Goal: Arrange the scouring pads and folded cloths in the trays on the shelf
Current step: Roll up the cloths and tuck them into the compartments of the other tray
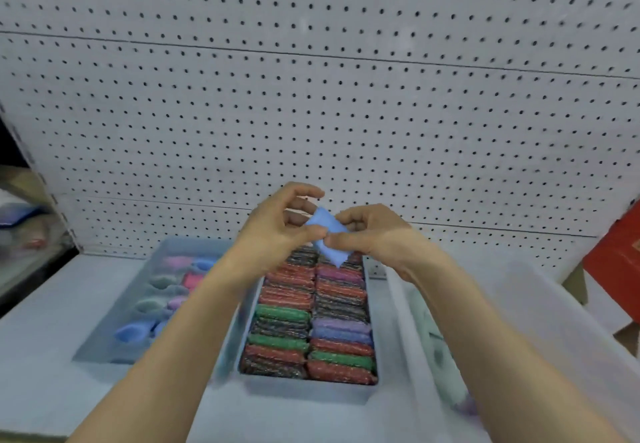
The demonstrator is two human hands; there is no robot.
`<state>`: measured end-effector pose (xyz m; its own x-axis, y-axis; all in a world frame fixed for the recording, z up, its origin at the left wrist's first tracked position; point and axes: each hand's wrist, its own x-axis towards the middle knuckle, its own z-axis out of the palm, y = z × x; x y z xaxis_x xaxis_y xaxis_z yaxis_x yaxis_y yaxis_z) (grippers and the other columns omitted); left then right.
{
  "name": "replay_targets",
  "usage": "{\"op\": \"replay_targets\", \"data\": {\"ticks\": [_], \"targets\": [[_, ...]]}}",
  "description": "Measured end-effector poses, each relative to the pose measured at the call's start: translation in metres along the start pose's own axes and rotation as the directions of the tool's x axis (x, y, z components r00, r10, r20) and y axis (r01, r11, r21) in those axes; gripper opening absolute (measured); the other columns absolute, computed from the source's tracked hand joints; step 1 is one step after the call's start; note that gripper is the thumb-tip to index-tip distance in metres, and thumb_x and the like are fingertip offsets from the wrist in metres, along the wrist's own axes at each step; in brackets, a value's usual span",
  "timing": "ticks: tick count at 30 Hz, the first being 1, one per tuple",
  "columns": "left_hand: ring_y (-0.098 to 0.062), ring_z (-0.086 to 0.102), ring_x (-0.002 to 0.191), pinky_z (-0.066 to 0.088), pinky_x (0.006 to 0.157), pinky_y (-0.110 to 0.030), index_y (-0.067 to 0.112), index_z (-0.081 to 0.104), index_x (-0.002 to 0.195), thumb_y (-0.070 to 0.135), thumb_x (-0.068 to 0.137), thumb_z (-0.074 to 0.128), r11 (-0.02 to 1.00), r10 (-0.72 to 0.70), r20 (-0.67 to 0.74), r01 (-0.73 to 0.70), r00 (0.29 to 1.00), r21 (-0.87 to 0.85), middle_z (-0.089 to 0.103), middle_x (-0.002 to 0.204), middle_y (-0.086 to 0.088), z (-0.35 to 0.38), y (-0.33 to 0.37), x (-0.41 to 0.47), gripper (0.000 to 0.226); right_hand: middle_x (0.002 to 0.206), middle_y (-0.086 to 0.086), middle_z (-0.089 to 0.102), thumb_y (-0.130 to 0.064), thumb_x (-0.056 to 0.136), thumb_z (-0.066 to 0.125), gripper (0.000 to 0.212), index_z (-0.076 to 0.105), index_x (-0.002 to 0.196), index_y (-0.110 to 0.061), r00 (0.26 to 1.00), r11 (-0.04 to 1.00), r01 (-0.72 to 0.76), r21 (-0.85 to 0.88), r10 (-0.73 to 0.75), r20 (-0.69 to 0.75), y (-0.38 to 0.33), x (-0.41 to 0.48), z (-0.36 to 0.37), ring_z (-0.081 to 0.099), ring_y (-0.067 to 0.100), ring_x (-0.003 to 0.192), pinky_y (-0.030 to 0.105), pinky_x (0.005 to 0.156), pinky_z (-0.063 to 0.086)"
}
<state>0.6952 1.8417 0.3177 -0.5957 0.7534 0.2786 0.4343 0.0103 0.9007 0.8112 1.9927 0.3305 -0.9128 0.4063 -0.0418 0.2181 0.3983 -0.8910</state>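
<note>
White pegboard wall (pixel 311 96) (perforated throughout)

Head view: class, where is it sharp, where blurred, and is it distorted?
Head view: pegboard seams bow, wide-angle distortion; scouring pads fairly crisp; left tray, left hand and right hand pinching the blue cloth are blurred; lighting even, no glare.

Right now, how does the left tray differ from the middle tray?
The left tray holds loose pastel pieces with gaps between them; the middle tray is packed tight with two rows of glittery pads. The left tray's contents are pink, blue and pale green; the middle tray's are red, green, dark and purple. Both are pale rectangular trays side by side on the shelf.
</note>
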Motion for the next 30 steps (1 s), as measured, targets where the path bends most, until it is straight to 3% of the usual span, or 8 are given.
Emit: {"op": "replay_targets", "data": {"ticks": [5, 9, 11, 13, 15, 19, 23, 30], "targets": [[-0.014, 0.065, 0.089, 0.058, 0.076, -0.026, 0.017, 0.065, 0.118, 0.011, 0.085, 0.076, 0.972, -0.233, -0.094, 0.229, 0.968, -0.058, 0.067, 0.106, -0.006, -0.104, -0.087, -0.039, 0.035, 0.08, -0.002, 0.067, -0.016, 0.085, 0.076, 0.016, 0.069, 0.097, -0.011, 0.997, 1.0, -0.013, 0.028, 0.011, 0.078, -0.001, 0.044, 0.139, 0.062, 0.004, 0.063, 0.018, 0.06, 0.051], [-0.019, 0.065, 0.099, 0.051, 0.08, -0.02, 0.014, 0.068, 0.114, 0.029, 0.09, 0.071, 0.877, -0.388, -0.43, 0.47, 0.815, 0.1, 0.07, 0.108, -0.004, -0.173, -0.168, -0.073, 0.029, 0.088, -0.001, 0.071, -0.005, 0.081, 0.078, 0.023, 0.067, 0.094, -0.02, 0.994, 0.985, -0.068, 0.155, 0.054, 0.095, 0.02, 0.062, 0.233, 0.067, 0.011, 0.078, 0.035, 0.08, 0.056], [-0.028, 0.06, 0.112, 0.048, 0.095, -0.036, 0.012, 0.065, 0.122, 0.041, 0.091, 0.067, 0.763, -0.45, -0.467, 0.6, 0.761, 0.242, 0.067, 0.119, -0.008, -0.191, -0.199, -0.087, 0.042, 0.085, -0.007, 0.068, -0.001, 0.082, 0.076, 0.024, 0.065, 0.095, -0.019, 0.993, 0.989, -0.063, 0.137, 0.049, 0.103, 0.029, 0.064, 0.26, 0.064, 0.002, 0.074, 0.029, 0.076, 0.054], [-0.032, 0.059, 0.112, 0.045, 0.088, -0.036, 0.009, 0.064, 0.12, 0.04, 0.094, 0.063, 0.716, -0.531, -0.449, 0.664, 0.719, 0.217, 0.066, 0.116, -0.01, -0.196, -0.217, -0.094, 0.041, 0.086, -0.009, 0.067, -0.005, 0.082, 0.076, 0.024, 0.066, 0.099, -0.019, 0.999, 0.999, -0.033, 0.042, 0.031, 0.032, 0.035, 0.065, 0.274, 0.062, -0.001, 0.075, 0.027, 0.075, 0.051], [-0.031, 0.062, 0.099, 0.039, 0.072, -0.031, 0.009, 0.068, 0.101, 0.031, 0.095, 0.062, 0.733, -0.562, -0.433, 0.667, 0.705, 0.135, 0.067, 0.096, -0.008, -0.195, -0.223, -0.097, 0.023, 0.098, -0.004, 0.071, -0.015, 0.082, 0.074, 0.025, 0.067, 0.106, -0.021, 0.998, 0.968, 0.019, -0.249, -0.033, -0.052, 0.039, 0.067, 0.278, 0.065, 0.012, 0.089, 0.032, 0.08, 0.05], [-0.023, 0.058, 0.083, 0.043, 0.074, -0.03, 0.012, 0.069, 0.085, 0.015, 0.089, 0.069, 0.765, -0.593, -0.456, 0.642, 0.664, -0.059, 0.067, 0.087, -0.007, -0.198, -0.229, -0.096, 0.005, 0.113, 0.003, 0.067, -0.024, 0.085, 0.062, 0.031, 0.06, 0.116, -0.02, 0.994, 0.571, 0.078, -0.818, -0.111, 0.017, 0.035, 0.063, 0.273, 0.063, 0.029, 0.104, 0.035, 0.076, 0.04], [-0.023, 0.056, 0.081, 0.045, 0.074, -0.031, 0.011, 0.068, 0.083, 0.012, 0.088, 0.07, 0.764, -0.623, -0.448, 0.62, 0.641, -0.176, 0.066, 0.086, -0.007, -0.2, -0.236, -0.095, 0.005, 0.12, 0.002, 0.063, -0.025, 0.088, 0.059, 0.036, 0.055, 0.124, -0.025, 0.999, 0.398, 0.051, -0.916, -0.003, 0.054, 0.031, 0.062, 0.272, 0.063, 0.027, 0.108, 0.034, 0.08, 0.035], [-0.021, 0.056, 0.084, 0.042, 0.076, -0.029, 0.013, 0.066, 0.088, 0.012, 0.09, 0.069, 0.761, -0.633, -0.45, 0.612, 0.63, -0.214, 0.063, 0.086, -0.001, -0.199, -0.236, -0.094, 0.004, 0.121, 0.005, 0.064, -0.022, 0.09, 0.058, 0.04, 0.057, 0.129, -0.03, 0.979, 0.407, 0.078, -0.91, 0.143, 0.148, 0.026, 0.07, 0.264, 0.061, 0.031, 0.112, 0.036, 0.088, 0.045]]}}
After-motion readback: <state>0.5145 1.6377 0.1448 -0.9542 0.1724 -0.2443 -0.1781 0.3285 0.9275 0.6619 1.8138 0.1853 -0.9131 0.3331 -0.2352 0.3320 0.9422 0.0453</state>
